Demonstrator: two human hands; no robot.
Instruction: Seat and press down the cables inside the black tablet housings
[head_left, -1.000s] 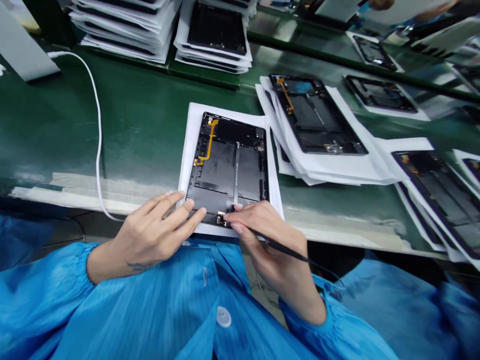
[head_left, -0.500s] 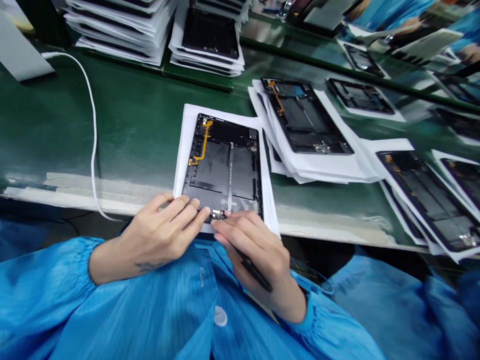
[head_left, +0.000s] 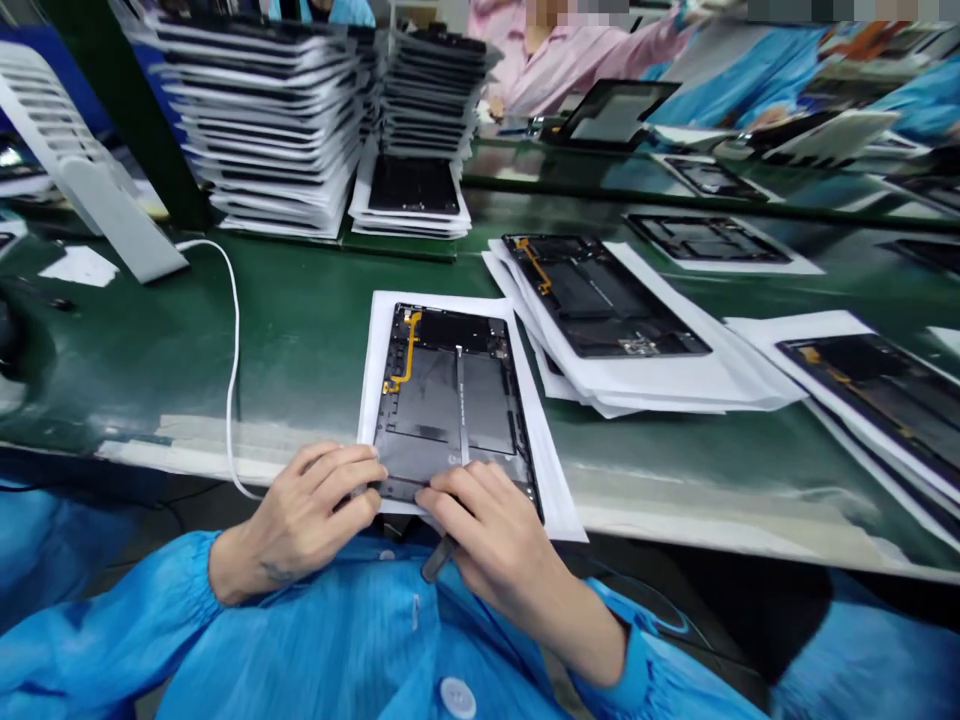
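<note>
An opened black tablet housing lies on white paper at the table's front edge. Inside it are an orange flex cable and a pale ribbon cable running down the middle. My left hand is closed at the housing's lower left corner, fingers bent over its edge. My right hand is closed around a dark slim tool, whose blunt end sticks out below the palm. Its fingertips press at the housing's bottom edge, covering the ribbon's lower end.
To the right, another tablet housing lies on stacked paper, with a further housing beyond. Tall stacks of papered panels stand at the back left. A white cable crosses the green table. A person in pink is across the table.
The view has tilted up, showing more of the background. My right hand has turned, swinging the tool's end leftward. The small circuit board seen between my hands is now hidden. My left hand has shifted left from it.
</note>
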